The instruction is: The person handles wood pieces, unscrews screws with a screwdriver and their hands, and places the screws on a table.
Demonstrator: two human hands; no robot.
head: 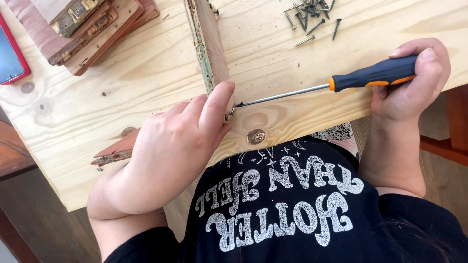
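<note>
Person wears a black short-sleeved cotton T-shirt (292, 219) w/ big distressed white curly lettering across the chest, plus small white stars & crescents above it. Both forearms bare; no gloves, rings or watch visible on either hand.

- The desk (146, 68) was pale raw wood, matt, with clear grain and dark knots.
- The screwdriver (341, 82) had a bright, smooth metal shaft and a matt dark handle with orange trim that looked like plastic or rubber.
- The upright wooden strip (213, 44) was worn brown wood with a flaking greenish edge.
- The screws (312, 14) at the far right were dull grey metal.
- The stacked boards (92, 29) at the far left were reddish wood with tarnished brassy metal fittings.
</note>
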